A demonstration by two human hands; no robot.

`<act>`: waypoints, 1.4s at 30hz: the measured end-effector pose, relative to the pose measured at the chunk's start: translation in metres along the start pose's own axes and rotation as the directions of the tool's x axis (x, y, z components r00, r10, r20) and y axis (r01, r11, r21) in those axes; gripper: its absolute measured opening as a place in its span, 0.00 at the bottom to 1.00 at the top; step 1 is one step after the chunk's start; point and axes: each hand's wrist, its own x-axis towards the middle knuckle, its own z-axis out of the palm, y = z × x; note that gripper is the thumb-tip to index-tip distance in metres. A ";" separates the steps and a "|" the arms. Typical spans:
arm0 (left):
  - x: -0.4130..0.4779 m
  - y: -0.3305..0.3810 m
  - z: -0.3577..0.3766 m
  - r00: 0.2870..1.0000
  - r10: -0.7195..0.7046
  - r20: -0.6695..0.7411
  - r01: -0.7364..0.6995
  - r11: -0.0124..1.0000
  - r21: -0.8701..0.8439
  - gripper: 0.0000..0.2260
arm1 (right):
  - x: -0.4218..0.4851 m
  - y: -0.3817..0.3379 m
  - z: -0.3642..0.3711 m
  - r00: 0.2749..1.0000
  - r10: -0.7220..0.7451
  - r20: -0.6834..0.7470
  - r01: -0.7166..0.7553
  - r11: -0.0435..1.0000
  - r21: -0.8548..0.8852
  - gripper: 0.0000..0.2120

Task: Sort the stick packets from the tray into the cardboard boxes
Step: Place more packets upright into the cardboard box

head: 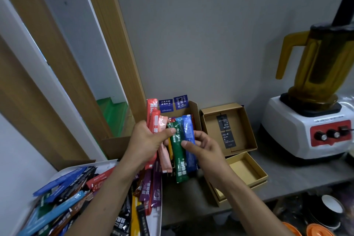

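Tray (157,216): near left on the bench, heaped with unsorted stick packets (63,193).
Left hand (147,140): grip closed on a fan of red, pink and green packets.
Right hand (203,146): pinching the blue packet (188,140).
Advice: slide blue free alone.
Cardboard boxes (247,134): far right, open, nearly empty.
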 end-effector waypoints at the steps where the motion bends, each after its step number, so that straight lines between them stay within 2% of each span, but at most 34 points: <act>1: 0.001 0.000 -0.001 1.000 0.005 -0.029 -0.007 0.999 -0.040 0.09 | 0.000 0.000 0.000 1.000 0.020 -0.011 -0.019 0.999 0.043 0.17; 3: 0.004 0.001 -0.003 0.997 0.012 -0.076 -0.019 0.994 -0.104 0.07 | 0.000 -0.001 -0.001 0.998 0.048 -0.032 -0.045 0.995 0.087 0.14; 5: 0.005 0.002 -0.005 0.996 0.000 -0.087 -0.013 0.987 -0.158 0.09 | -0.001 -0.001 -0.002 0.997 0.069 -0.025 -0.068 0.996 0.053 0.11; 8: 0.004 0.004 -0.005 0.996 0.000 -0.092 -0.015 0.987 -0.161 0.11 | -0.003 0.000 -0.001 0.999 0.042 0.002 -0.041 0.984 -0.171 0.11; 11: 0.003 0.004 -0.004 0.996 0.000 -0.088 -0.013 0.990 -0.143 0.11 | -0.001 0.007 0.003 0.992 -0.121 -0.021 0.101 0.897 -0.431 0.06; 12: 0.003 0.004 -0.004 0.995 0.011 -0.099 -0.024 0.990 -0.136 0.11 | 0.000 0.011 0.004 0.981 -0.185 -0.053 0.125 0.824 -0.553 0.06; 13: 0.003 0.003 -0.005 0.992 0.033 -0.123 -0.049 0.990 -0.132 0.10 | 0.004 0.015 0.005 0.964 -0.248 -0.098 0.110 0.705 -0.700 0.08; 14: 0.002 0.002 -0.005 0.986 0.058 -0.157 -0.079 0.989 -0.129 0.10 | 0.008 0.020 0.006 0.941 -0.309 -0.134 0.059 0.543 -0.838 0.12; 15: 0.001 0.001 -0.006 0.978 0.078 -0.195 -0.103 0.987 -0.122 0.11 | 0.012 0.023 0.008 0.921 -0.361 -0.148 -0.002 0.374 -0.927 0.15; 16: 0.000 0.001 -0.008 0.970 0.085 -0.229 -0.113 0.987 -0.113 0.11 | 0.017 0.025 0.012 0.907 -0.394 -0.148 -0.050 0.248 -0.967 0.18; 17: -0.001 0.000 -0.009 0.964 0.080 -0.254 -0.111 0.988 -0.107 0.12 | 0.022 0.027 0.016 0.900 -0.411 -0.148 -0.083 0.172 -0.982 0.19; 20: -0.005 -0.005 -0.016 0.961 0.033 -0.273 -0.066 0.991 -0.112 0.15 | 0.038 0.030 0.030 0.898 -0.392 -0.199 -0.192 0.056 -0.980 0.22; 24: -0.007 -0.015 -0.031 0.966 -0.035 -0.258 -0.008 0.986 -0.165 0.19 | 0.043 0.037 0.038 0.908 -0.322 -0.268 -0.281 0.007 -0.960 0.20; 29: -0.007 -0.018 -0.039 0.961 -0.062 -0.268 0.018 0.986 -0.164 0.19 | 0.031 0.048 0.045 0.935 -0.283 -0.214 -0.215 0.028 -0.976 0.21; 33: -0.008 -0.010 -0.033 0.971 -0.039 -0.234 0.005 0.990 -0.144 0.16 | 0.041 0.044 0.032 0.929 -0.261 -0.263 -0.217 0.194 -0.957 0.23; 35: -0.010 -0.005 -0.030 0.979 0.005 -0.203 -0.026 0.994 -0.103 0.12 | 0.040 0.041 0.023 0.929 -0.270 -0.254 -0.150 0.352 -0.924 0.23; 36: -0.011 -0.003 -0.029 0.985 0.032 -0.173 -0.044 0.997 -0.070 0.10 | 0.036 0.038 0.019 0.942 -0.243 -0.233 -0.093 0.478 -0.873 0.21; 37: -0.011 -0.002 -0.029 0.990 0.062 -0.124 -0.067 0.997 -0.035 0.10 | 0.033 0.033 0.016 0.967 -0.179 -0.183 -0.034 0.619 -0.785 0.17; 39: -0.010 0.001 -0.028 0.993 0.114 0.017 -0.114 0.993 0.012 0.11 | 0.025 0.020 0.009 1.000 0.015 0.005 -0.011 0.885 -0.465 0.09; 40: -0.008 0.004 -0.026 0.988 0.129 0.085 -0.130 0.991 0.013 0.12 | 0.020 0.015 0.006 0.988 0.097 0.121 -0.056 0.951 -0.304 0.09; 42: -0.006 0.009 -0.019 0.978 0.148 0.147 -0.151 0.989 0.005 0.11 | 0.012 0.007 0.000 0.932 0.173 0.317 -0.142 0.983 -0.119 0.11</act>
